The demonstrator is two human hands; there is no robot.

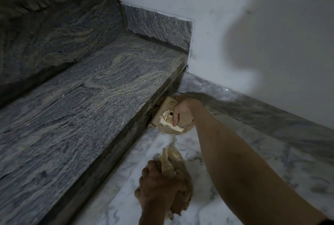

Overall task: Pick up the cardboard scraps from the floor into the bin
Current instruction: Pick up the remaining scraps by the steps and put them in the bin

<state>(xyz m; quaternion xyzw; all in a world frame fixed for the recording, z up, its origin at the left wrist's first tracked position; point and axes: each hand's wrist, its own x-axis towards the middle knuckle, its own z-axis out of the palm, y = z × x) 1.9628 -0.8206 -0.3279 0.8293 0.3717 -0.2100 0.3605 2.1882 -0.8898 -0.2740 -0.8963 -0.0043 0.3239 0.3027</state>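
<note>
My right hand (181,111) reaches down into the corner where the lowest stair meets the wall and grips a torn piece of brown cardboard (165,118) with a printed label on it. The piece lies against the stair riser at floor level. Closer to me, my left hand (159,186) holds a crumpled bunch of cardboard scraps (173,163) above the marble floor. No bin is in view.
A grey granite stair tread (94,101) fills the left, with a second riser behind it. White marble floor (235,161) runs along a grey skirting (262,109) under a white wall (235,16) on the right.
</note>
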